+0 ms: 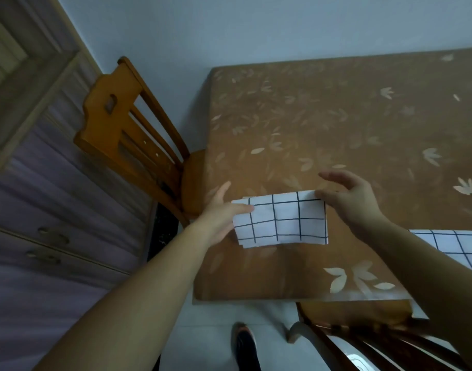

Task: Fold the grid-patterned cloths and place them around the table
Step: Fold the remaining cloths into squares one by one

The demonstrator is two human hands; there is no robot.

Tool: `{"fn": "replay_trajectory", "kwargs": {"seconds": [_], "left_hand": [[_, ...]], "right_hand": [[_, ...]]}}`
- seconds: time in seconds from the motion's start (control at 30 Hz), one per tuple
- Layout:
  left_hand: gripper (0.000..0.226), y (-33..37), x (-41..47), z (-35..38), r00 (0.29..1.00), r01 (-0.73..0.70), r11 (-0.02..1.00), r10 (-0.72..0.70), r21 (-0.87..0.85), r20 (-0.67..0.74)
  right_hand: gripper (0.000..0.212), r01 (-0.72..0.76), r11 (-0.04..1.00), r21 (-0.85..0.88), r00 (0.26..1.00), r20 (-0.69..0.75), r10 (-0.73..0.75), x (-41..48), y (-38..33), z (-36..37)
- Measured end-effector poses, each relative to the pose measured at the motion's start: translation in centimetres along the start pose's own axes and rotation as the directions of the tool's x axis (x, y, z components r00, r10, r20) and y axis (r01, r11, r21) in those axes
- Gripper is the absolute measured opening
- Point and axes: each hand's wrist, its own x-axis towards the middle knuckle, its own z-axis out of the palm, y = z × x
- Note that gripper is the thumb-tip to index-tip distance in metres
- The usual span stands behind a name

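1. Head view: a folded white rectangular fabric cloth with black grid lines (280, 219) sits near the near-left corner of the brown leaf-patterned table (336, 116).
2. The left hand (218, 218) pinches the cloth's left end, thumb on top. The right hand (355, 199) has its fingers spread, thumb touching the far-right corner.
3. Progress: this cloth looks folded and nearly placed. A second white grid-lined cloth (454, 245) lies by the near edge, partly behind the right forearm; whether it is folded cannot be told.
4. Orientation: the folded cloth's long axis runs left to right, roughly parallel to the near edge.
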Motion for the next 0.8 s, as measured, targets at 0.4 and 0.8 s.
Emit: {"fn": "replay_trajectory", "kwargs": {"seconds": [0.4,0.8], "left_hand": [[0.016,2.3,-1.4,0.9,0.866,-0.337,0.359,0.48,0.87,0.137],[0.036,4.7,-3.1,6.1,0.911,-0.412,0.733,0.333,0.542,0.242]], "right_hand": [[0.014,0.51,0.521,-0.684,0.859,0.386,-0.335,0.8,-2.1,-2.5],[0.047,0.481,0.756,-0.444,0.86,0.406,-0.309,-1.3,-5.9,-1.9]]}}
